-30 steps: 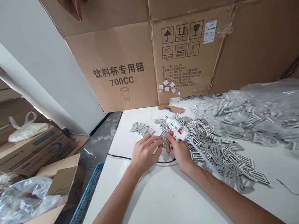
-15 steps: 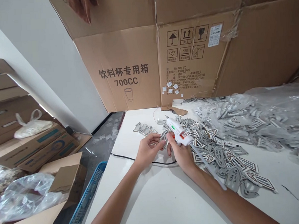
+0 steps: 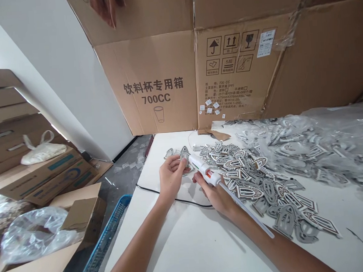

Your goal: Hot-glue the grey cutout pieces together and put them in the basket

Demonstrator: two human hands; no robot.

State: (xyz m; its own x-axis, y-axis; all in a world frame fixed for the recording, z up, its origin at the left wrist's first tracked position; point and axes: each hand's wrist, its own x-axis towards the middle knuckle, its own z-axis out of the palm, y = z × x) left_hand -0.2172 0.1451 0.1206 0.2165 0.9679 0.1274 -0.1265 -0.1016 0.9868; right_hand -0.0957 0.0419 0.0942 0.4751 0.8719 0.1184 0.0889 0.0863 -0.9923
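My left hand [image 3: 171, 177] pinches a small grey arched cut-out piece [image 3: 184, 153] upright between thumb and fingers, its pointed end up. My right hand [image 3: 216, 194] is wrapped round a white hot glue gun [image 3: 201, 167], whose nozzle points up and left, close beside that piece. Whether the nozzle touches it I cannot tell. A long translucent glue stick [image 3: 249, 210] juts from the gun's rear over my right forearm. Behind my left fingers lie a few similar grey pieces [image 3: 169, 152]. To the right spreads a heap of grey and white arched cut-outs [image 3: 267, 190].
Plastic-bagged cut-outs [image 3: 295, 145] cover the white table's [image 3: 188, 242] back right. A black cord [image 3: 185, 200] crosses it under my wrists. Cardboard [image 3: 158, 63] walls the back edge. Left of the table stand a blue basket [image 3: 103, 239] and an open carton [image 3: 48, 265].
My left hand has lifted the grey piece upright and shifted slightly left. My right hand has turned the glue gun so its nozzle now points left towards the piece.
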